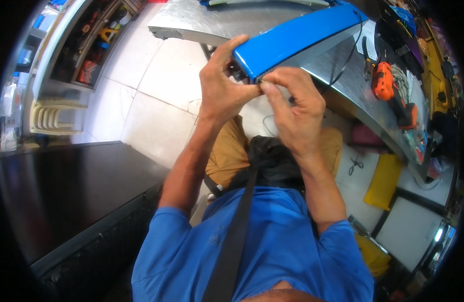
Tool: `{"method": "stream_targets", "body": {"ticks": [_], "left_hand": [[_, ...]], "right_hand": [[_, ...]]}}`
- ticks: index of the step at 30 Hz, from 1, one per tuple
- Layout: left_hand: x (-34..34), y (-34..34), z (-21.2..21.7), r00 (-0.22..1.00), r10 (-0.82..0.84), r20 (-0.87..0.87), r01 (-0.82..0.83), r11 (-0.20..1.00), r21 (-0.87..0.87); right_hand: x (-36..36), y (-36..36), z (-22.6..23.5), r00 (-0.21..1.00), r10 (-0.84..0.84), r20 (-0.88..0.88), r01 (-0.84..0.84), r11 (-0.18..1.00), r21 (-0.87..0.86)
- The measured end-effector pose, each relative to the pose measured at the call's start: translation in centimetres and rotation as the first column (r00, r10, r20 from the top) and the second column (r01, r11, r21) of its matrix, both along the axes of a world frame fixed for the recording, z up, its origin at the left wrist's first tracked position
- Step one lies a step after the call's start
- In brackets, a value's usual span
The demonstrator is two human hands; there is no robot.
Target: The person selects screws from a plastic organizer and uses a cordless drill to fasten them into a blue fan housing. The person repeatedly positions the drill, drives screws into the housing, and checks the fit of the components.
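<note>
A long blue casing (297,35) with a grey underside slants over the edge of a metal table (191,21). My left hand (219,83) grips its near end, with the fingers at the upper corner and the thumb along the end face. At the lower corner of that same end, my right hand (298,103) has thumb and forefinger pinched together, close to the left thumb. Whatever sits between those fingertips is too small to make out. A thin black cable (349,58) hangs down from the casing's far end.
On the table's right lie an orange cordless drill (384,83) and pliers (367,64). A dark cabinet (86,186) stands at the left, beyond it a cream plastic stool (55,117). Scissors (355,165) and a yellow panel (383,182) are low on the right.
</note>
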State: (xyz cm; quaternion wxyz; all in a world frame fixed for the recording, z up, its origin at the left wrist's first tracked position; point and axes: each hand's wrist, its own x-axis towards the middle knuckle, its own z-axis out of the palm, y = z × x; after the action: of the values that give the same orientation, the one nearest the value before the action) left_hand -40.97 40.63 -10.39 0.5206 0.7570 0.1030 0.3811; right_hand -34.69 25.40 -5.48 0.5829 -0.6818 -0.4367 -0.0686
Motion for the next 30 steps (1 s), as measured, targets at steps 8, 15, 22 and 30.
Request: {"method": "stream_targets", "body": {"ticks": [8, 15, 22, 30], "left_hand": [[0.7, 0.1, 0.1, 1.0, 0.002, 0.023, -0.003, 0.999, 0.037], [0.7, 0.1, 0.2, 0.999, 0.015, 0.039, -0.018, 0.997, 0.077], [0.6, 0.1, 0.1, 0.999, 0.024, 0.033, -0.027, 0.995, 0.095], [1.3, -0.2, -1.4, 0.98, 0.087, 0.18, -0.117, 0.981, 0.158]], "right_hand": [[0.6, -0.3, -0.9, 0.948, 0.094, -0.305, -0.069, 0.994, 0.09], [1.1, -0.4, -1.0, 0.941, 0.126, -0.313, -0.094, 0.989, 0.115], [1.7, -0.6, -0.6, 0.893, 0.205, -0.4, -0.174, 0.978, 0.113], [0.9, -0.4, -0.1, 0.88, 0.169, -0.444, -0.129, 0.984, 0.12]]}}
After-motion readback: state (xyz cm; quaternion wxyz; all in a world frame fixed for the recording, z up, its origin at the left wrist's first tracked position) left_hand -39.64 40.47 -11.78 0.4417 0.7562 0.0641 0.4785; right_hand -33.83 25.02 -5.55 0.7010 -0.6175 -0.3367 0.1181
